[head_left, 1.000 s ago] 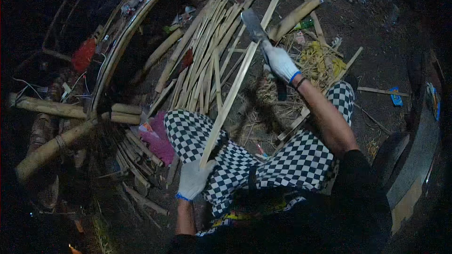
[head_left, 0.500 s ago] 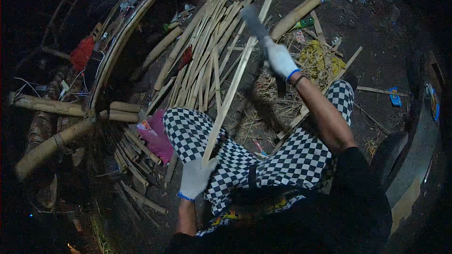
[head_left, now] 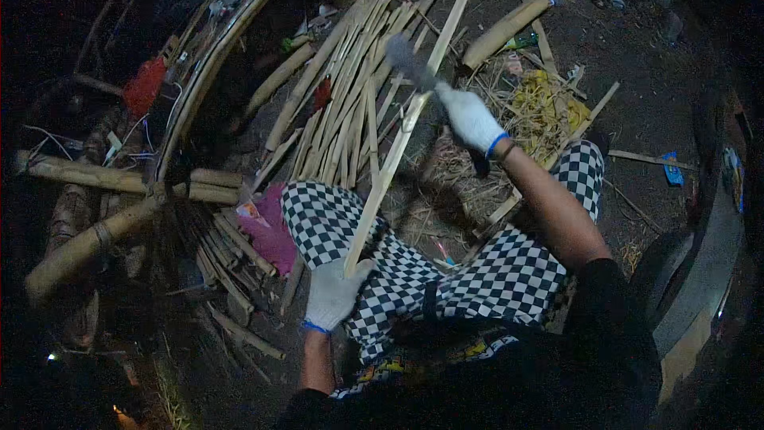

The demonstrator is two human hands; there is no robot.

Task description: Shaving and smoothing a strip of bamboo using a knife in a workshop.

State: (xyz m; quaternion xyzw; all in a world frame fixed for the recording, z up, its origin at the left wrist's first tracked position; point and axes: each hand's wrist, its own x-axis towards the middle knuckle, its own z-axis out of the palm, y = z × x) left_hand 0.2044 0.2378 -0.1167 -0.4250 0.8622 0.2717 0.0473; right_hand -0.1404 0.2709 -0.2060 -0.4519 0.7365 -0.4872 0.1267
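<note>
In a white knit glove with a blue cuff, my left hand point(head_left: 336, 295) is closed around the near end of a long split bamboo strip point(head_left: 388, 166). The strip slants up and away over my left leg to the far edge of the view. My right hand point(head_left: 471, 119), gloved alike, grips a broad-bladed knife point(head_left: 410, 62). Motion blurs its grey blade, which lies across the strip; its dark handle end shows below the fist. A paler patch shows on the strip just below the blade.
Left of the strip lies a pile of split bamboo strips point(head_left: 338, 103). Shavings point(head_left: 434, 207) and a yellow bag point(head_left: 549, 99) are on the ground between and beyond my checkered legs. A thick bamboo pole point(head_left: 509, 30) lies far right; a bamboo frame point(head_left: 95, 179) stands left.
My right hand and the knife have moved slightly nearer and to the left along the strip. The paler patch below the blade shows more brightly. My left hand keeps its hold.
</note>
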